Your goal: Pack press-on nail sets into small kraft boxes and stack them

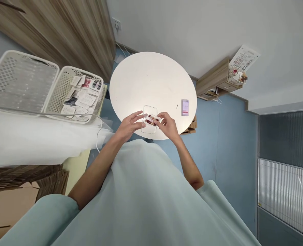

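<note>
A small card of press-on nails (151, 120), with dark red and pale pieces in two rows, is over a clear plastic case (150, 108). The case lies unfolded at the near edge of the round white table (151, 78). My right hand (168, 125) pinches the card's right end between thumb and fingers. At the left end is my left hand (130, 125), its fingers spread and its thumb and fingertips beside the card and case. Whether those fingertips touch the case I cannot tell.
A phone (185, 107) with a blurred screen lies on the table's right side. To the left are a white basket of clear cases (26, 82) and a white basket of cards and packets (82, 97). Flattened cardboard (15, 201) is lower left; a wooden shelf unit (215, 80) stands right.
</note>
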